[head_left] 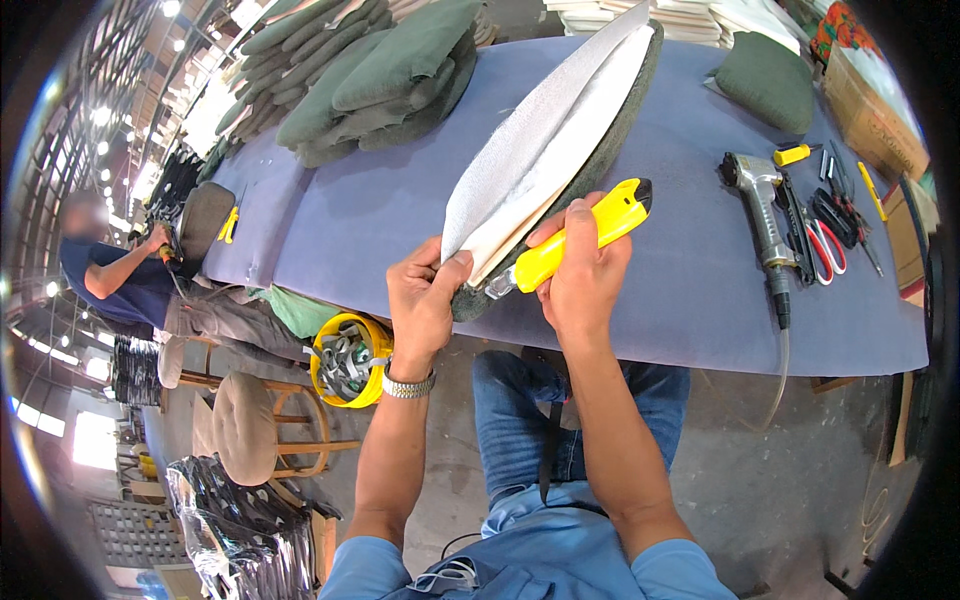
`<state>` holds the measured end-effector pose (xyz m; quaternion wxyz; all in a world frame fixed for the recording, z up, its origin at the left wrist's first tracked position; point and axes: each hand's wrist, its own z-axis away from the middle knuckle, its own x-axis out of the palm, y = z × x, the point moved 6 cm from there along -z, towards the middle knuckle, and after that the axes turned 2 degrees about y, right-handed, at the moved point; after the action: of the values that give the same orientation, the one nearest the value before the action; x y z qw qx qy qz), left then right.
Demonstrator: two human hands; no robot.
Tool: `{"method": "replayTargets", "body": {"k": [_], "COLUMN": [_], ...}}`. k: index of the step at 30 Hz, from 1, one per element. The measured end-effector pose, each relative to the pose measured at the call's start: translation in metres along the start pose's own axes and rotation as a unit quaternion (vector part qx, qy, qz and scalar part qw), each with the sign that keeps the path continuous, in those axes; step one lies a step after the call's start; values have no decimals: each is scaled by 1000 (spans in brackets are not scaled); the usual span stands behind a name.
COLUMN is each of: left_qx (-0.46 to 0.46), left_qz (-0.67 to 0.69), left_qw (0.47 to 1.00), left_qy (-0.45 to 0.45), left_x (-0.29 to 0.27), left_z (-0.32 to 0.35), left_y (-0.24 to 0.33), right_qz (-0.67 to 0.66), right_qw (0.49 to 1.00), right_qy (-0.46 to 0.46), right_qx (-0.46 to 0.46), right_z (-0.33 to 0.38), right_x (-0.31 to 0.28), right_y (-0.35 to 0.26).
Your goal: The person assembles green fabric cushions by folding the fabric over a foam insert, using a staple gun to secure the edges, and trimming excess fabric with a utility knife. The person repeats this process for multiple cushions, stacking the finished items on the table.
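My left hand (422, 300) is closed on the near corner of a cushion (545, 140). The cushion is tilted up on its edge, with dark green fabric on its right side, cream foam within and a whitish backing sheet facing left. My right hand (587, 270) grips a chunky yellow hand tool (570, 248) with a black end. Its pale, shiny tip points down-left at the cushion's edge, beside my left thumb; I cannot tell whether it touches. Both hands are over the near edge of the blue-grey padded table (380, 230).
Stacked green cushions (390, 85) stand far left; another cushion (765, 80) lies far right. An air stapler (758, 200) with a hose, scissors (827, 250) and pliers lie at right. Below left is a yellow bucket (375, 345) of metal pieces. A co-worker (110, 255) works at left.
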<state>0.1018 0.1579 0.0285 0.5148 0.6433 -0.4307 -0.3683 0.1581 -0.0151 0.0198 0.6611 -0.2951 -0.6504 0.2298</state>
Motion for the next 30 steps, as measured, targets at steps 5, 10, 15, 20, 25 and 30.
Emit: {"method": "replayTargets", "body": {"k": [5, 10, 15, 20, 25, 30], "left_qx": [-5, 32, 18, 22, 28, 36], "left_qz": [-14, -7, -6, -9, -21, -40], "left_qw": [1000, 999, 1000, 1000, 999, 999], "left_qy": [-8, 6, 1, 3, 0, 7], "left_x": [-1, -1, -2, -1, 4, 6], "left_z": [0, 1, -1, 0, 3, 6], "left_y": [-2, 3, -4, -5, 1, 3], "right_qz": [2, -1, -4, 0, 5, 10], "right_qw": [999, 999, 1000, 1000, 1000, 1000], "right_qy": [-27, -24, -23, -25, -20, -9], "right_qx": [-22, -23, -16, -2, -14, -5], "right_z": [6, 10, 8, 11, 12, 15], "right_x": [1, 4, -1, -1, -4, -5], "right_y": [1, 2, 1, 1, 2, 1]}}
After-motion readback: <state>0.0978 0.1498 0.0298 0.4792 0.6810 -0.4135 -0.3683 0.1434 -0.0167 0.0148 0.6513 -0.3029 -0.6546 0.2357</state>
